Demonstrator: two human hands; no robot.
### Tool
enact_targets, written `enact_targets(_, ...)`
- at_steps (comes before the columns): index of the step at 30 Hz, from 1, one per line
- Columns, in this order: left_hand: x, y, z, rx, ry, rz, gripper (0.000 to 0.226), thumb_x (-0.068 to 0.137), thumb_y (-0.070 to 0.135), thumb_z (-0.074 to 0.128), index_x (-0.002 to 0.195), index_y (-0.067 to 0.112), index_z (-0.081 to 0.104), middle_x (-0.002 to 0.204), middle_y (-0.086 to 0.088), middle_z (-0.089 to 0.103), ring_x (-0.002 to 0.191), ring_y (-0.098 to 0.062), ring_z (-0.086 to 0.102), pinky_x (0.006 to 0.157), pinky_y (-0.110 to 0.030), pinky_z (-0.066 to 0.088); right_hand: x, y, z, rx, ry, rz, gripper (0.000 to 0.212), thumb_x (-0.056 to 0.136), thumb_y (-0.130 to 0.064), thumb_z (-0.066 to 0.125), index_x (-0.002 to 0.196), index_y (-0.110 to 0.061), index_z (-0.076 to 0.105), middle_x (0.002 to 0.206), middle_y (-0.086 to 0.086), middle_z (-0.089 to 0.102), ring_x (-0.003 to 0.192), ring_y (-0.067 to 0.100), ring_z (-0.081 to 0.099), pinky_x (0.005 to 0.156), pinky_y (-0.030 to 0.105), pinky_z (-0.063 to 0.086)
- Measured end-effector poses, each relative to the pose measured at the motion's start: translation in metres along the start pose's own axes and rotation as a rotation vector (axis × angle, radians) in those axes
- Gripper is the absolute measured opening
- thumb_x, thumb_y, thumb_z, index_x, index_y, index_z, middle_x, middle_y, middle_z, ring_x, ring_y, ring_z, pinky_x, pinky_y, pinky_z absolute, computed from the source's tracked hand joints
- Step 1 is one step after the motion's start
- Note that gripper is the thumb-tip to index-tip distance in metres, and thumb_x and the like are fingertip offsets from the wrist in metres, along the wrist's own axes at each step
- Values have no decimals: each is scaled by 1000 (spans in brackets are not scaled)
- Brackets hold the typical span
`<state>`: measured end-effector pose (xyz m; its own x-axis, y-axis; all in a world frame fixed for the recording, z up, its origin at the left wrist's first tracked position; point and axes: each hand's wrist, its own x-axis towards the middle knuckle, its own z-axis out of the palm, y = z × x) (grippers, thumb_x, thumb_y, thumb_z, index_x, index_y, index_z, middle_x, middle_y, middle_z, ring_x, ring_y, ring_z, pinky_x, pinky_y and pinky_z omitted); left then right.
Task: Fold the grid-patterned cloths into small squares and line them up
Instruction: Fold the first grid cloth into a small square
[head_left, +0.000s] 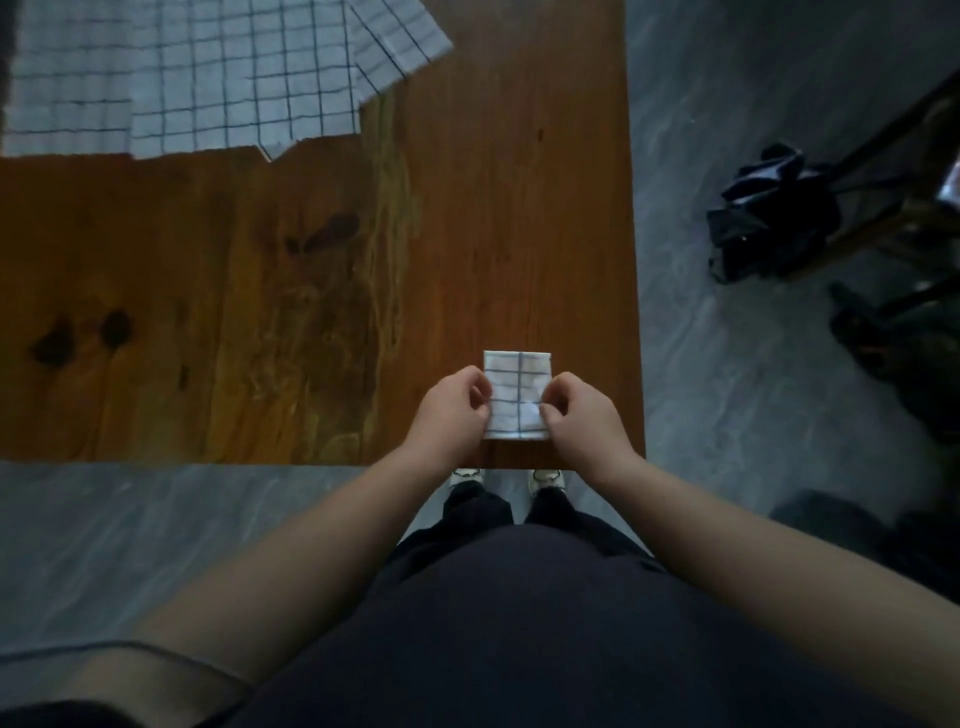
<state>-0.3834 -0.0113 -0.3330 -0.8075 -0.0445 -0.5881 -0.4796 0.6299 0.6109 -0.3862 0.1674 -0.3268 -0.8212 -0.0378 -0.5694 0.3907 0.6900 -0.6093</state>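
Observation:
A small folded white cloth with a dark grid (516, 387) lies on the wooden table (260, 312) near its front right corner. My left hand (451, 410) pinches the cloth's left edge with curled fingers. On the other side my right hand (584, 415) pinches the right edge the same way. Several unfolded grid-patterned cloths (208, 73) lie spread and overlapping at the table's far left.
The table's right edge runs close beside the folded cloth, with grey floor (753, 415) beyond it. A dark bag (774, 213) sits on the floor at the right by dark furniture legs (893, 171). My shoes (509, 478) show under the front edge.

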Motion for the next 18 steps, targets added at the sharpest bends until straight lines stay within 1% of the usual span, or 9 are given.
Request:
enact_targets(2,2,-4,1,132,-38,50,14,96,16,62,106,27,61,101,8,60,88,-11,62,76,-35,61,-1,1,8,-55,19,0,8,99,-20,58,96,-27,60,95,-10,62,88,7,61,71,24,52)
enact_targets(4,1,-8,2,283,-48,96,21,97,21,60,117,28,61,105,8,56,89,-12,59,76,-36,59,-1,2,13,-125,22,-2,7,99,-22,58,101,-27,62,99,-11,58,91,7,59,77,27,54)
enact_targets(5,1,-9,2,353,-48,117,26,97,25,60,123,29,60,107,8,55,90,-12,57,75,-35,58,-2,3,14,-177,24,-12,10,98,-24,57,106,-26,63,102,-11,57,94,8,58,80,30,56)
enact_targets(7,0,-11,0,449,-61,149,37,96,28,61,133,30,56,111,6,54,96,-12,53,76,-32,56,-3,3,16,-304,11,-36,22,98,-28,56,119,-26,63,109,-10,54,103,10,52,86,34,55)
enact_targets(10,-3,-12,-4,527,-108,177,46,95,29,63,139,31,51,114,4,51,102,-14,49,78,-32,55,-8,2,14,-395,-2,-33,34,99,-33,53,131,-27,59,118,-7,53,110,13,47,88,36,53)
enact_targets(13,-8,-4,-9,599,-149,190,50,94,29,63,142,29,47,119,2,50,105,-16,48,79,-31,52,-16,0,7,-417,10,-28,39,99,-34,50,137,-27,55,126,-4,53,116,15,46,92,37,52)
enact_targets(16,-14,17,-12,613,-139,232,53,96,25,59,146,26,42,132,0,51,115,-18,49,90,-35,51,-26,0,-12,-427,78,-59,42,99,-32,51,140,-25,52,136,-3,53,124,18,47,102,40,48)
enact_targets(18,-19,40,-12,615,-91,341,55,98,25,57,150,25,39,145,1,48,128,-20,46,103,-37,47,-33,2,-32,-430,153,-90,45,98,-30,52,143,-24,50,143,-2,51,133,20,44,109,43,42)
